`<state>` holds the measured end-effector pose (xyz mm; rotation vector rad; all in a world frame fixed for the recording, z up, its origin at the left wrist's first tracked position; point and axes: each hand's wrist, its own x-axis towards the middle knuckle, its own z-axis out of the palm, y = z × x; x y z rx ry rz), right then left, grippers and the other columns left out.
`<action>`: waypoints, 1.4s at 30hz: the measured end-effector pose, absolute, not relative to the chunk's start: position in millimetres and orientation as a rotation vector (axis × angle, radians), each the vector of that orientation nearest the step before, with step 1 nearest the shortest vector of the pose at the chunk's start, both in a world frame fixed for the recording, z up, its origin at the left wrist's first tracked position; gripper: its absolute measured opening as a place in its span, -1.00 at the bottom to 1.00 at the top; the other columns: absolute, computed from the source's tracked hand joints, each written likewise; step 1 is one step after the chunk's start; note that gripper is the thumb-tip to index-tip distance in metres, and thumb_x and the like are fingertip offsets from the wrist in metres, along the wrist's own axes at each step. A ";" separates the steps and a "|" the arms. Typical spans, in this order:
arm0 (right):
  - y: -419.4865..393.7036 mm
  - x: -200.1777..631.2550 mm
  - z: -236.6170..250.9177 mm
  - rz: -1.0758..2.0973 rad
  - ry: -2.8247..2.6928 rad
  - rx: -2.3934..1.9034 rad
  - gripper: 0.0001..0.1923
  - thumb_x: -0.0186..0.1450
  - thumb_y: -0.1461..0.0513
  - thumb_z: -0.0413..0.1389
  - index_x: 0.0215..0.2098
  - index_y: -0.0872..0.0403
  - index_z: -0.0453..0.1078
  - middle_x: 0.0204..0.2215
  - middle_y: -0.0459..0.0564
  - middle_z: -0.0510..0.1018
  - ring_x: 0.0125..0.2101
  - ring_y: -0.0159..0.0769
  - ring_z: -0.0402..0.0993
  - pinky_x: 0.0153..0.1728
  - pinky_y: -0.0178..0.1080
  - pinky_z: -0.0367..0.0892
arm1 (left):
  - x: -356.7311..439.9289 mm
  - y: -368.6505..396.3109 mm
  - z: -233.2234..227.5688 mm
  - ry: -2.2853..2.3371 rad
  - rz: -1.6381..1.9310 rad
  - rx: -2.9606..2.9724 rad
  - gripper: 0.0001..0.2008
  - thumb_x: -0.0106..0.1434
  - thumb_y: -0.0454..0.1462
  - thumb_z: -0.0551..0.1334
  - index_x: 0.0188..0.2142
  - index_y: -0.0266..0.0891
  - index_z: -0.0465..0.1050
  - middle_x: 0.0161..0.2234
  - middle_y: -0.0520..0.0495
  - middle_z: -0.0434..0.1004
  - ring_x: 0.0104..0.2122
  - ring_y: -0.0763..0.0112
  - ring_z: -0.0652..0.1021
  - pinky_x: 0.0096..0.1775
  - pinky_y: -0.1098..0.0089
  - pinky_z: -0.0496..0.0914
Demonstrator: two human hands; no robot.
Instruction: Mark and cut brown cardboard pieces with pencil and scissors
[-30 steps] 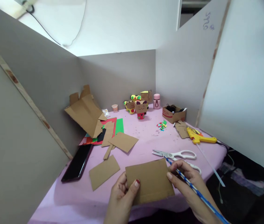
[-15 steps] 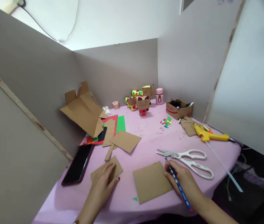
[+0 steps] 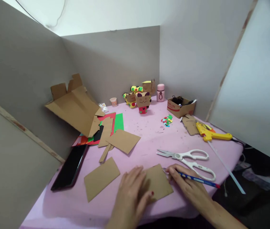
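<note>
Surface: pink-covered table (image 3: 149,133).
Front: cardboard piece (image 3: 160,183), second cardboard piece (image 3: 101,178), white scissors (image 3: 187,157).
Left: black phone (image 3: 69,167), coloured paper sheets (image 3: 118,122), folded carton (image 3: 74,106).
Right: yellow glue gun (image 3: 210,133), small box (image 3: 180,107).
Rear: cardboard figures (image 3: 141,98).

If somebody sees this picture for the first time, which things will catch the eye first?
At the near edge of the pink table, the left hand presses flat on a brown cardboard rectangle while the right hand holds a blue pencil at its corner. Just behind lie white-handled scissors; a cat-faced cardboard figure stands at the back.
</note>
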<state>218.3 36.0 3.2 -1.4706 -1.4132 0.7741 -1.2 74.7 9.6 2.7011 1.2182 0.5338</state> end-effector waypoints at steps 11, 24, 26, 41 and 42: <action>50.9 215.7 3.0 0.885 -1.415 -1.455 -0.76 0.33 0.17 -0.10 -0.49 0.00 0.19 -0.62 -0.21 0.37 -0.55 -0.35 0.30 -0.48 -0.30 0.20 | 22.0 71.0 -3.4 1.106 0.276 2.627 -0.42 0.20 -0.10 0.12 0.16 -0.31 0.17 0.18 -0.32 0.22 0.15 -0.01 0.26 0.10 -0.17 0.17; 51.0 214.9 2.8 0.858 -1.453 -1.477 -0.77 0.34 0.17 -0.10 -0.48 0.00 0.20 -0.59 -0.19 0.38 -0.52 -0.34 0.30 -0.47 -0.29 0.19 | 22.0 69.1 -1.5 1.115 0.296 2.595 -0.44 0.20 -0.09 0.12 0.15 -0.28 0.18 0.18 -0.27 0.24 0.16 0.03 0.25 0.11 -0.14 0.16; 51.2 214.8 2.9 0.852 -1.462 -1.466 -0.77 0.33 0.18 -0.10 -0.48 0.00 0.21 -0.60 -0.19 0.38 -0.53 -0.34 0.30 -0.46 -0.29 0.19 | 21.6 68.9 -2.7 1.110 0.313 2.599 -0.44 0.20 -0.08 0.12 0.15 -0.28 0.19 0.18 -0.28 0.24 0.16 0.03 0.26 0.11 -0.14 0.16; 47.6 215.3 4.3 0.866 -1.492 -1.504 -0.73 0.35 0.14 -0.15 -0.49 -0.02 0.16 -0.61 -0.20 0.34 -0.55 -0.33 0.29 -0.47 -0.28 0.18 | 23.1 67.6 -3.9 1.097 0.369 2.586 -0.43 0.17 -0.10 0.17 0.15 -0.25 0.19 0.17 -0.28 0.26 0.14 0.01 0.28 0.10 -0.13 0.17; 47.6 215.4 4.5 0.856 -1.479 -1.503 -0.73 0.35 0.14 -0.14 -0.49 -0.01 0.17 -0.61 -0.20 0.35 -0.54 -0.33 0.30 -0.46 -0.28 0.19 | 22.3 66.8 -3.8 1.089 0.378 2.581 -0.42 0.17 -0.10 0.17 0.15 -0.24 0.19 0.17 -0.29 0.25 0.14 0.01 0.28 0.10 -0.12 0.19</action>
